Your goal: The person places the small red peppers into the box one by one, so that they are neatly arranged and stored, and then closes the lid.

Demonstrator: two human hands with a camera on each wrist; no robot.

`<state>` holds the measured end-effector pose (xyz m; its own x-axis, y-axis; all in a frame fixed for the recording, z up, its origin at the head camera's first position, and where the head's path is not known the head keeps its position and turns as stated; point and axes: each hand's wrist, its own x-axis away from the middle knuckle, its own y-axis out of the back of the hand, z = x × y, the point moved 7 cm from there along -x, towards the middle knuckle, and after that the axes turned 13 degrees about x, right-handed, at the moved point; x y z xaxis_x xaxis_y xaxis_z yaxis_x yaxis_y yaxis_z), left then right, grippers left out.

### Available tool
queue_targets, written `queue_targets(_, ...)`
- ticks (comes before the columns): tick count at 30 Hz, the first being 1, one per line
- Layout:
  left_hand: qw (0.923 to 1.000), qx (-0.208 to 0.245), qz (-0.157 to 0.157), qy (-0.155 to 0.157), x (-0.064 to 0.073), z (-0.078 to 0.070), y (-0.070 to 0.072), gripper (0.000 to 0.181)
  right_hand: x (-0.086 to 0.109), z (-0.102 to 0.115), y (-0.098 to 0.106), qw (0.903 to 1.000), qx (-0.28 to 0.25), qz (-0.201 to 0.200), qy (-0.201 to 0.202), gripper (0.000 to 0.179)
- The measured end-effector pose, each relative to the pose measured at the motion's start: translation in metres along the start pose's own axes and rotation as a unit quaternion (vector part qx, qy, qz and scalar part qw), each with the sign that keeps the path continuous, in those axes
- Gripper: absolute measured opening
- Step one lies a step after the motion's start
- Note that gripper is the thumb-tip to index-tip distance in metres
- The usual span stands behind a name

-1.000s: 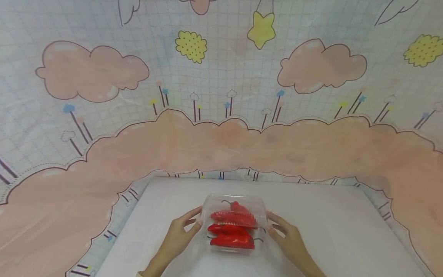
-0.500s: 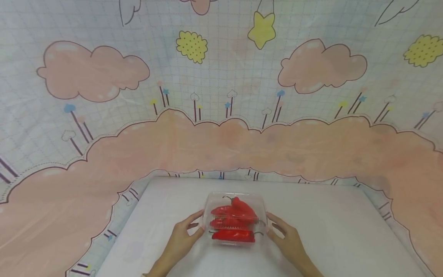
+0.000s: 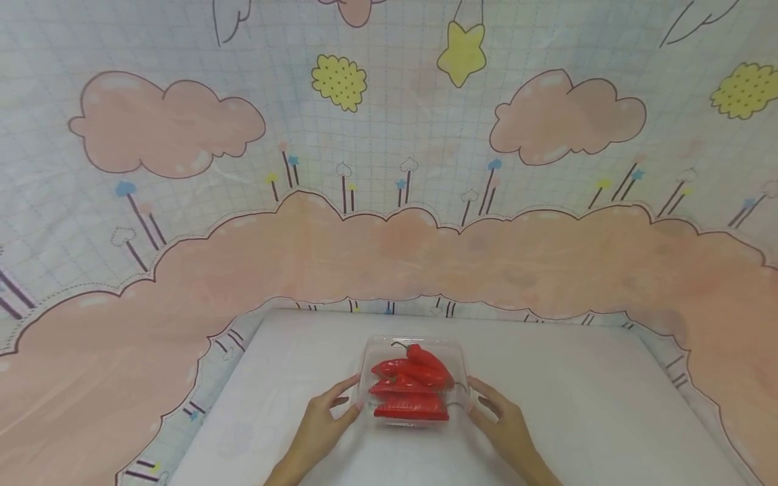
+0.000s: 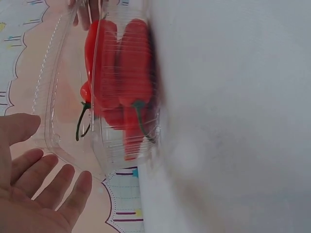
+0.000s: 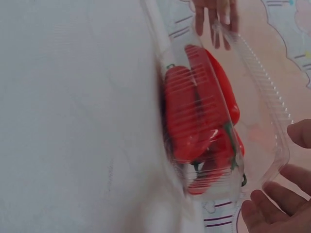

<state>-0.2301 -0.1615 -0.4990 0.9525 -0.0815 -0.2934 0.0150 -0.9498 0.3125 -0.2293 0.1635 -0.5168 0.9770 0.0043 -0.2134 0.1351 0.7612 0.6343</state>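
White bench (image 3: 577,405) is carrying the closed pepper box (image 3: 413,385); my left hand (image 3: 319,425) and right hand (image 3: 504,422) are hovering open beside it, gripping nothing.

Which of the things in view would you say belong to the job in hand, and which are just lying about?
In hand:
- clear box, lid raised, on the table
- red peppers inside it
- left hand and right hand, open, one at each side of the box

Just there:
- white table
- cloud-print cloth behind it

Bright, even light; soft shadows; wrist views slightly blurred
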Motion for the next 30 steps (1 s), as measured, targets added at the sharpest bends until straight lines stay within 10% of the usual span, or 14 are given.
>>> queue_targets(24, 0.9991, -0.003, 0.015, 0.039, 0.007, 0.017, -0.004, 0.046, 0.009, -0.008, -0.008, 0.9989, 0.0, -0.016, 0.043, 0.048)
queue_targets(30, 0.9986, 0.02, 0.016, 0.047, 0.009, 0.021, -0.007, 0.045, 0.008, -0.014, -0.011, 0.9996, -0.026, 0.008, -0.002, 0.044)
